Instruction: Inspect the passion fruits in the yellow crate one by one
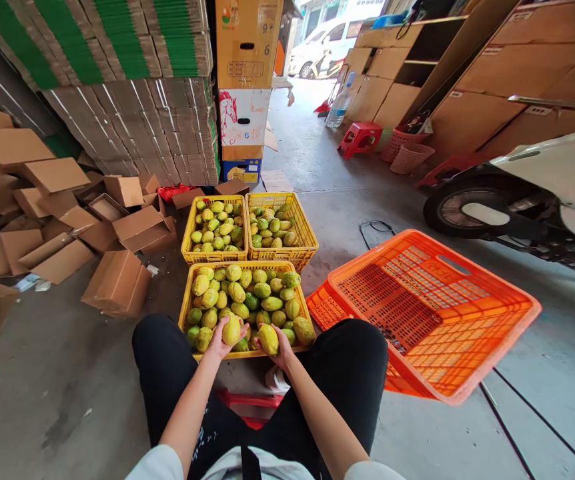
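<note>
My left hand (pixel 217 345) holds a plump, oval yellow fruit (pixel 231 330) over the near edge of the front yellow crate (pixel 185 293). In my right hand (pixel 283 349) is another yellow oval fruit (pixel 268 340), a short way to the right of the first. Both fruits rest in curled fingers, their skins facing up. Beneath them the crate is full of similar fruit, from green to yellow, some with mottled skin. The exact kind of fruit cannot be told. The crate stands between my knees.
Two more yellow crates of fruit, left (pixel 185 230) and right (pixel 310 233), adjoin the front one. An orange crate (pixel 447 320) tilts by my right knee. Small cardboard boxes (pixel 117 283) lie heaped at left; a motorbike (pixel 527 193) stands at right.
</note>
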{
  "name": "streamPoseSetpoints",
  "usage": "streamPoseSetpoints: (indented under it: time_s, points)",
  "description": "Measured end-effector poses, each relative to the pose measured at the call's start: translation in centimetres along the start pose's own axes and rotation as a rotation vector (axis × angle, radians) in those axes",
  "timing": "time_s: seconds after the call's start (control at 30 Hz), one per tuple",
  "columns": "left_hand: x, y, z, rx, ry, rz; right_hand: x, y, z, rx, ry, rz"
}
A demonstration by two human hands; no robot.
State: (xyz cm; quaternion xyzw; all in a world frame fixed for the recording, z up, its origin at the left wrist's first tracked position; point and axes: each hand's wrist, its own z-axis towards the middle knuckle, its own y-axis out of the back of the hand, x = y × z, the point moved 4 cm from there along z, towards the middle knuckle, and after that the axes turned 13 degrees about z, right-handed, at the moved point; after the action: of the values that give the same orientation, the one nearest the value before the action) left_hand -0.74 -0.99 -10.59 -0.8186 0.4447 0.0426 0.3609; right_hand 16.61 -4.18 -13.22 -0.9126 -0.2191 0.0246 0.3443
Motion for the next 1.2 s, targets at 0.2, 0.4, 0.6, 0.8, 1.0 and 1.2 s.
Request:
streamPoseSetpoints:
  time_s: [0.2, 0.4, 0.6, 0.8, 1.0, 1.2]
  points:
    - [0.4, -0.1, -0.1, 0.024, 0.055, 0.107, 0.2, -0.3, -0.3, 0.010, 0.012, 0.010]
    - [0.1, -1.0, -0.7, 0.073, 0.063, -0.086, 0.2, -0.7, -0.6, 0.012, 0.066, -0.016]
    - [-0.1, -1.1, -0.5, 0.027, 0.013, -0.115, 0.4, -0.2, -0.3, -0.026, 0.085, -0.010]
    - [-0.6, -0.1, -0.4, -0.143, -0.080, -0.064, 0.1, 0.0, 0.2, -0.009, 0.010, -0.003]
    - [0.0, -0.6, -0.7, -0.034, 0.011, -0.032, 0.0, -0.1, 0.1, 0.000, 0.015, -0.012]
    - [0.0, -0.7, -0.6, 0.001, 0.000, 0.032, 0.0, -0.2, -0.2, -0.005, 0.053, -0.060]
